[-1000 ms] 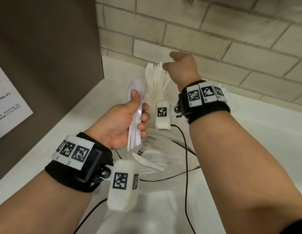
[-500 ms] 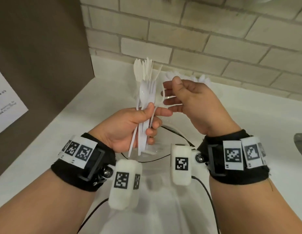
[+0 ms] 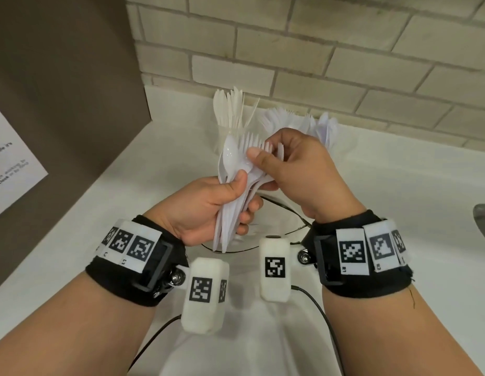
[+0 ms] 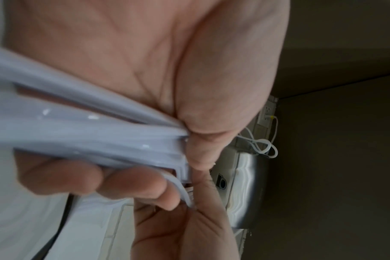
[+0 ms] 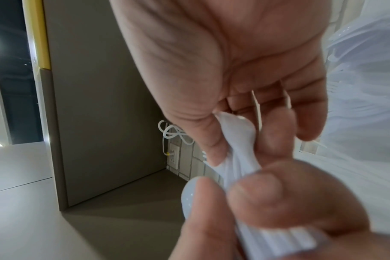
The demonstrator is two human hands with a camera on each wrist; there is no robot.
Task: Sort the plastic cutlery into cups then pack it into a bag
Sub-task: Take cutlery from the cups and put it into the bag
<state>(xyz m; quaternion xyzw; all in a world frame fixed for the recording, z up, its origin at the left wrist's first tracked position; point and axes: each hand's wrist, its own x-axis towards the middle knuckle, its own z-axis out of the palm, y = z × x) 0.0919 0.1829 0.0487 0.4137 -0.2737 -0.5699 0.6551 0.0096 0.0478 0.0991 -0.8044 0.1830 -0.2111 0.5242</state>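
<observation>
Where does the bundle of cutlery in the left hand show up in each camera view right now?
Head: the bundle of cutlery sits centre frame, gripped by the left hand, with the right hand pinching its top.
Left wrist: blurred handles cross the left half.
Right wrist: spoon and fork ends, lower centre.
Shared landmark: the left thumb pressing on the bundle.

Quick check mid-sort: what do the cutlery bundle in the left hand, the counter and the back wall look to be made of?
Cutlery bundle: white plastic, glossy and slightly translucent; sharp highlights show on the spoon bowl.
Counter: smooth white surface with a soft sheen, maybe laminate or solid surface; I cannot tell which.
Back wall: cream brick-pattern tile or brick with grey joints, matte.
</observation>
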